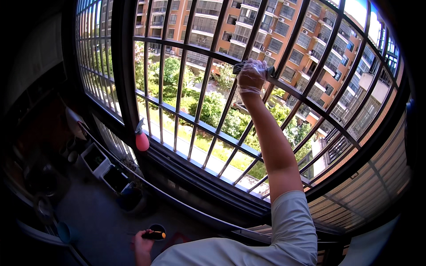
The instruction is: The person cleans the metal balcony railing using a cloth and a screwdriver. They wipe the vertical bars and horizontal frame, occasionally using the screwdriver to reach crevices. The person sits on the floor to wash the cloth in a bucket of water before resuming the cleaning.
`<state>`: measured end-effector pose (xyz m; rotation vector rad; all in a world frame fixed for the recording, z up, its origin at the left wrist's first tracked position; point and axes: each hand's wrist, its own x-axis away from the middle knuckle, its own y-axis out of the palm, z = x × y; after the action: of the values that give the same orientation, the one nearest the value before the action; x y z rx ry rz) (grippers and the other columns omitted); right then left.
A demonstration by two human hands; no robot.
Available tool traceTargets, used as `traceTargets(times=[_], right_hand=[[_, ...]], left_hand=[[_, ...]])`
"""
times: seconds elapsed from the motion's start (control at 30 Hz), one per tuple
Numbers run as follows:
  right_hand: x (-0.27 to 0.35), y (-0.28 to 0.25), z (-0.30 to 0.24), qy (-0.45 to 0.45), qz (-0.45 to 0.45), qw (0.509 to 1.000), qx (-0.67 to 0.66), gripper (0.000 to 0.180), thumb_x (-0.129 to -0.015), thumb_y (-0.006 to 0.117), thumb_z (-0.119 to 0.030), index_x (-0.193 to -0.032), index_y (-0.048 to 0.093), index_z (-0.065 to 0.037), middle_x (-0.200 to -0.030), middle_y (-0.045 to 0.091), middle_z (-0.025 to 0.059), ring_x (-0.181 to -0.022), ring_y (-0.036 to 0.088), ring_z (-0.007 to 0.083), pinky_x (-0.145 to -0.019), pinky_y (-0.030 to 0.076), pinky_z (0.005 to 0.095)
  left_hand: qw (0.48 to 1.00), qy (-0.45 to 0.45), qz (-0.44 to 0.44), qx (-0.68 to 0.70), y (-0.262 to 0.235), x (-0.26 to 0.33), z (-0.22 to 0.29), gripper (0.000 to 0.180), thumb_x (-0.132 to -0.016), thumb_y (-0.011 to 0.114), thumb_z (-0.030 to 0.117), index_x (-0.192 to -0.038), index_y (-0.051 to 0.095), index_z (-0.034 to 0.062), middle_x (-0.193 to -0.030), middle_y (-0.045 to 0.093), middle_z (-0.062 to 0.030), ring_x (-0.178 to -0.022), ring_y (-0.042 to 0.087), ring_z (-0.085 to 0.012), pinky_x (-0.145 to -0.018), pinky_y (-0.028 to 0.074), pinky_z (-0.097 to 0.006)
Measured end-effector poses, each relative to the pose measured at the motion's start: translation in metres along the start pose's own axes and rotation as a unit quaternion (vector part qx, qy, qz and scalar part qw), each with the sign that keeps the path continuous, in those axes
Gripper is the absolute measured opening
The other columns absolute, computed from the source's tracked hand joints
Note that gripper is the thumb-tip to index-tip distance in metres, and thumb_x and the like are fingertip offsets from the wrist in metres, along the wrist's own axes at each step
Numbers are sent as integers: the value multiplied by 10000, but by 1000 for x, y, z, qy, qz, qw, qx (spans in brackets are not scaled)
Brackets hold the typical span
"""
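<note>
Up at the window, my right hand (251, 77) wears a clear plastic glove and is closed on a dark grey cloth (237, 69). The cloth is pressed around a dark horizontal bar of the metal grille (199, 50). Low in the picture, my left hand (143, 243) grips a black handle with a yellow-orange end (154, 235); the kind of tool does not show clearly. A pink spray bottle (142, 141) with a grey trigger head stands on the window ledge, left of my right arm.
A thin pale rail (195, 213) runs below the window ledge. White planter boxes (94, 160) and a dark pot (130, 199) stand on the floor at the left, with a teal bucket (66, 232) nearer. Trees and an orange apartment block (284, 26) lie beyond the grille.
</note>
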<state>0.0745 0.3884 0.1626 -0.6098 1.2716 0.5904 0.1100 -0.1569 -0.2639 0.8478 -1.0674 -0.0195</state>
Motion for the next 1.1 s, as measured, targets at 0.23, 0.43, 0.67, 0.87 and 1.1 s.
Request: traceTargets(times=[0.23, 0.43, 0.67, 0.87, 1.1], right_hand=[[16, -36, 35, -158, -80, 982, 61, 420, -784, 470, -112, -1201, 514, -99, -1217, 527, 87, -1157, 473, 225, -1040, 271, 396], [20, -61, 30, -194, -162, 967, 46, 439, -797, 491, -155, -1233, 502, -207, -1323, 408, 119, -1237, 367, 275, -1058, 209, 433], [16, -63, 58, -237, -137, 958, -88, 378, -669, 613, -8, -1022, 645, -139, -1182, 552, 61, -1156, 460, 263, -956, 384, 403], [2, -67, 62, -265, -180, 942, -98, 301, -694, 664, -66, -987, 642, -129, -1039, 523, 56, -998, 481, 261, -865, 425, 364], [2, -26, 64, -142, -224, 900, -347, 225, -756, 661, -11, -954, 563, -58, -1024, 463, 119, -899, 520, 252, -780, 477, 327]], left_hand=[[1000, -16, -16, -13, 26, 0, 2, 97, -733, 493, 55, -806, 496, -10, -796, 535, -123, -791, 533, -249, -847, 442, -407], [999, -8, -30, -29, 31, -15, 15, 69, -731, 506, 58, -772, 489, 5, -765, 535, -108, -743, 531, -236, -801, 454, -385], [977, 127, -91, -147, 132, -24, 88, 113, -810, 615, 172, -821, 539, 89, -672, 546, -29, -411, 385, -81, -438, 354, -239], [757, 546, -180, -309, 349, -44, 163, 231, -767, 690, 142, -872, 514, 36, -679, 519, -8, -411, 421, -54, -365, 334, -208], [541, 766, -17, -347, 528, -106, 229, 439, -636, 790, 327, -731, 459, 55, -599, 474, -23, -518, 471, -146, -534, 428, -288]])
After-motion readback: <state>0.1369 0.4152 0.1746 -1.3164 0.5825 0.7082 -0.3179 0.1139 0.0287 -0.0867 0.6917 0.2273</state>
